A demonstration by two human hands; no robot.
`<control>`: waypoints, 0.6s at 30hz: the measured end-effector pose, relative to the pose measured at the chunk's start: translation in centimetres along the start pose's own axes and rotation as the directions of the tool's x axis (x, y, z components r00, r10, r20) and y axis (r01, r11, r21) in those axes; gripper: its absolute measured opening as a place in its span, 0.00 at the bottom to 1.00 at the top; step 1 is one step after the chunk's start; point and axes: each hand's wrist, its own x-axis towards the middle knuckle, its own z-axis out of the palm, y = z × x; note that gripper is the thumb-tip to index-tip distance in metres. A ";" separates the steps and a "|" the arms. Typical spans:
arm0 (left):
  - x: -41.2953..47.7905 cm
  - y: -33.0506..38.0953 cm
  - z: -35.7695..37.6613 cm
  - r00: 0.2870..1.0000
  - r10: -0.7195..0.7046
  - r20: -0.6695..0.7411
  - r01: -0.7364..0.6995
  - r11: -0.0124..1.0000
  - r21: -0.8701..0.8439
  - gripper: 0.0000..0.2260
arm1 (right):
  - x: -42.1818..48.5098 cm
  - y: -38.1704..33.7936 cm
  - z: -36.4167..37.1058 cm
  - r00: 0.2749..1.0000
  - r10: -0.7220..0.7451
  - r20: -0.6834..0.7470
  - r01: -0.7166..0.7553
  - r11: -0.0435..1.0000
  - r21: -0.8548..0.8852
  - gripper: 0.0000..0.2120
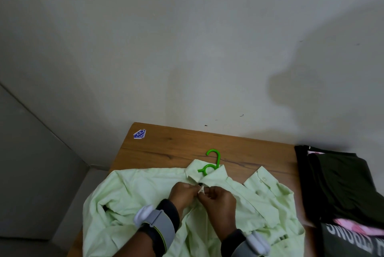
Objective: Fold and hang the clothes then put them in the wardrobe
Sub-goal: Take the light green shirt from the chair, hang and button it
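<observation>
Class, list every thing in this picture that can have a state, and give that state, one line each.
shirt: lying rumpled on the table, hanger in its collar.
hanger: lying flat, hook poking out of the collar.
left grip: pinches the shirt front below the collar.
right grip: pinches the same spot.
dark clothes: folded, stacked at the table's right.

The wooden table (166,148) bears a pale green shirt (135,194), dark folded clothes (336,182) and a blue sticker (139,134).
</observation>
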 end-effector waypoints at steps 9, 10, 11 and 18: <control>0.1 1.0 -0.3 0.936 0.349 0.041 -0.314 0.779 0.542 0.07 | 0.3 -0.5 -0.7 0.996 -0.064 -0.069 0.067 0.997 0.039 0.07; 0.1 1.3 -0.5 0.939 0.331 0.092 -0.328 0.785 0.525 0.07 | 0.2 -0.6 -0.9 0.996 -0.070 -0.061 0.073 0.995 0.063 0.07; 0.3 1.4 -0.8 0.937 0.324 0.128 -0.343 0.789 0.510 0.07 | 0.2 -0.7 -1.1 0.996 -0.072 -0.053 0.076 0.993 0.093 0.08; 1.7 1.5 -1.6 0.942 0.256 0.216 -0.306 0.921 0.242 0.07 | 0.7 -0.1 -1.9 0.964 0.134 0.231 -0.248 0.772 0.586 0.06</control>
